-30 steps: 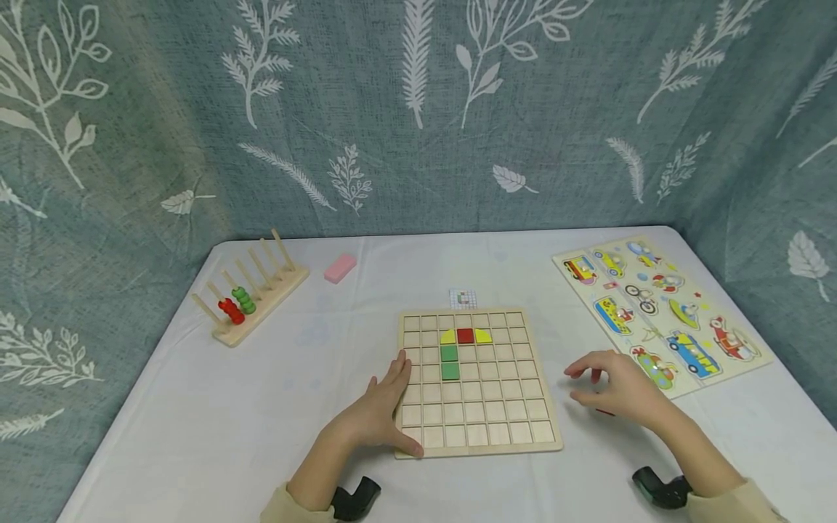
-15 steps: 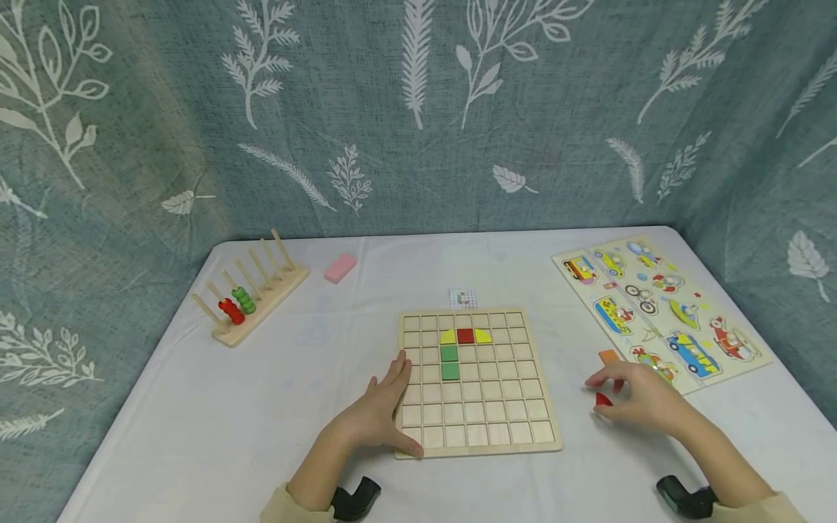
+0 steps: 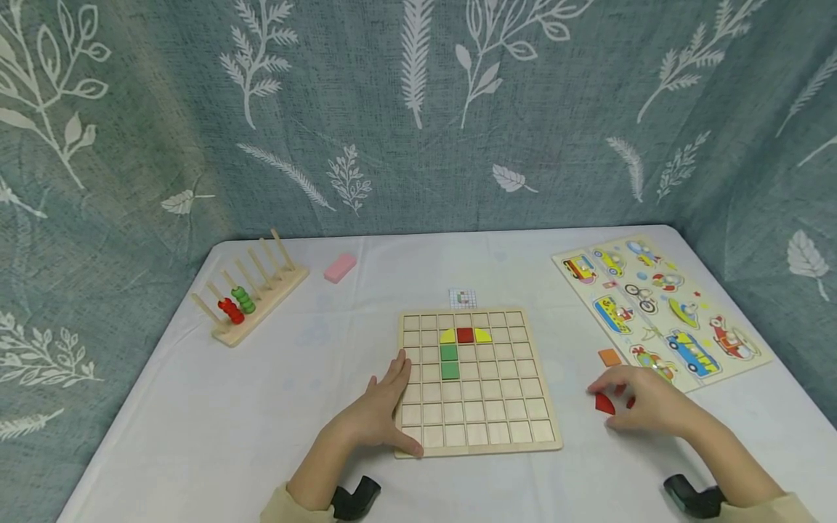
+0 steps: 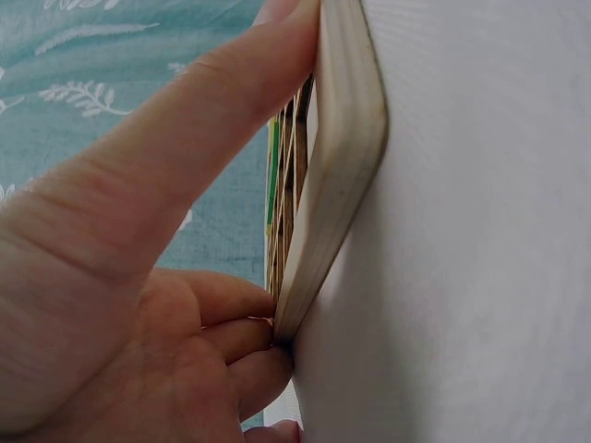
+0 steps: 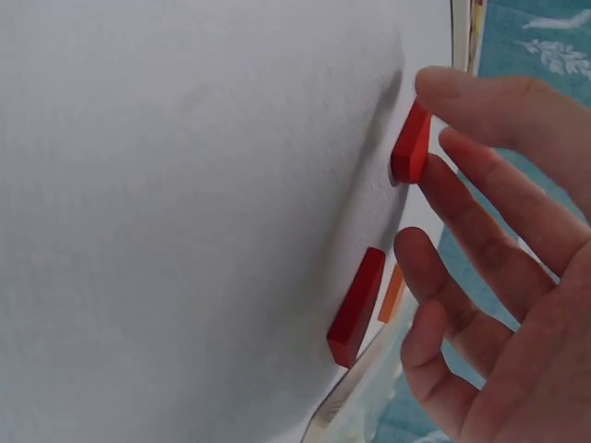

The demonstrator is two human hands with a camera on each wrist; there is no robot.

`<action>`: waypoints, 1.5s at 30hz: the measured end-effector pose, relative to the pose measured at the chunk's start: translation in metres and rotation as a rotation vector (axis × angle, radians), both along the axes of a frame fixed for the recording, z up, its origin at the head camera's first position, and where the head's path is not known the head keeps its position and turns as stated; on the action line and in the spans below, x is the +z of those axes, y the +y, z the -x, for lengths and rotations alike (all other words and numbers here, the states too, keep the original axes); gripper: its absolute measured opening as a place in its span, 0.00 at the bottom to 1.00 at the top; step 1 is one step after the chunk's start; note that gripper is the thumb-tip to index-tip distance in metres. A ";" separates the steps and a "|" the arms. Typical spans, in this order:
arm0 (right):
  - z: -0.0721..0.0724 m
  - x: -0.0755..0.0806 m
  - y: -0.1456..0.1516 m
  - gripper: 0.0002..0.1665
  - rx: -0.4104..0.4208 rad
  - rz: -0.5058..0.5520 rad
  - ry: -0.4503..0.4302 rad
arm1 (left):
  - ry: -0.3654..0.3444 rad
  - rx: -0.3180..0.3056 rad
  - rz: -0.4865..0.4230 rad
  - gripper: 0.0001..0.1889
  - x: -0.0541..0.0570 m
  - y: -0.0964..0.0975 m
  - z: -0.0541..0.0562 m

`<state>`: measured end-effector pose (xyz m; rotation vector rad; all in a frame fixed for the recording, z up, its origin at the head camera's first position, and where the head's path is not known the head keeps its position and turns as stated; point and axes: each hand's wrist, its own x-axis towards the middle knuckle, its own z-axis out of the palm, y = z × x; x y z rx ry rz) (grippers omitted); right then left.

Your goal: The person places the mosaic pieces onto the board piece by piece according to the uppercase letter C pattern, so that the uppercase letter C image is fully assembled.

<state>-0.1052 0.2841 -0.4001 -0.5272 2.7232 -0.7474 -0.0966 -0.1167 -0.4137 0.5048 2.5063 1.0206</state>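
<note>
My left hand [image 3: 374, 410] rests along the left edge of the wooden grid board [image 3: 480, 436], fingers at its side and thumb over the near corner. In the left wrist view the thumb lies on the board's edge. On the board sit a red square tile [image 3: 465, 335], yellow quarter-circle tiles [image 3: 482, 335] either side of it and green square tiles [image 3: 450, 370]. My right hand [image 3: 647, 403] pinches a red quarter-circle tile [image 3: 604, 404] by its edges, close to the table. A second red tile [image 5: 355, 309] lies beneath the fingers, partly hidden in the head view.
An orange square tile [image 3: 609, 357] lies beyond the right hand, next to a vehicle picture puzzle [image 3: 654, 312]. Behind the board is a small pattern card [image 3: 463, 298]. A peg stand [image 3: 264, 309] with red and green beads and a pink block [image 3: 340, 268] stand at back left.
My right hand has drawn back slightly toward the right, uncovering the orange tile, and its fingers have come around the red quarter-circle tile, which has turned. The left hand stays still.
</note>
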 end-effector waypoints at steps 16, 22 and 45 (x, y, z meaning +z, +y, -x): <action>0.001 -0.003 0.003 0.20 0.060 0.006 0.024 | -0.001 0.010 0.015 0.67 -0.001 0.001 -0.001; 0.002 -0.003 0.003 0.19 0.049 0.007 0.031 | 0.004 0.011 0.004 0.68 0.000 0.002 -0.002; 0.002 -0.009 0.011 0.16 0.010 -0.005 0.032 | 0.001 0.002 -0.001 0.67 -0.001 0.001 -0.003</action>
